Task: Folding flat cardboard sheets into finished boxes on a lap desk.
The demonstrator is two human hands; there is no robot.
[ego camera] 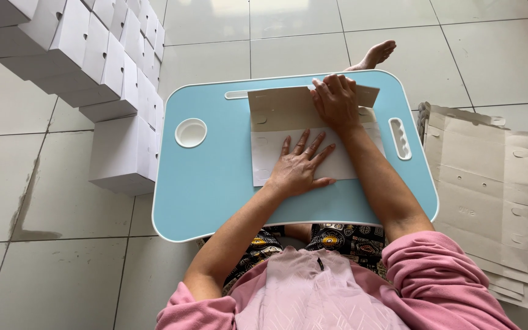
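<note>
Person sat on tiled floor point(62, 281) w/ a small light-blue lap table point(215, 177) over the legs, pink top, patterned trousers. All places below given relative to that table.

Flat cardboard box blank point(294, 131) lay on the table's middle-to-far part, white side up on its near half. Its far flap was folded over toward the person, brown side showing, along the table's far edge.

Left hand point(300, 168) lay flat on the blank's white near half, fingers spread wide, palm down, gripping nothing, just pressing the sheet onto the table. Right hand point(336, 101) was on the folded brown flap near the table's far edge, fingers held fairly close together and bent over the flap's top edge, pressing it down; couldn't tell if the thumb pinched under the flap.

On the table itself: round white cup recess point(190, 132) at its left side, apart from the blank; white slotted handle cut-out point(400, 139) at its right side, just beside the blank's right edge; a long narrow slot at the far edge, partly covered by the flap.

Left of the table, on the floor: rows of assembled white boxes point(111, 79), stacked & leaning, nearest one touching or just beside the table's left edge. Right of the table, on the floor: stack of flat unfolded cardboard blanks point(484, 183), brown side up. Beyond the table's far edge, a bare foot point(377, 54) stuck out on the tiles.
</note>
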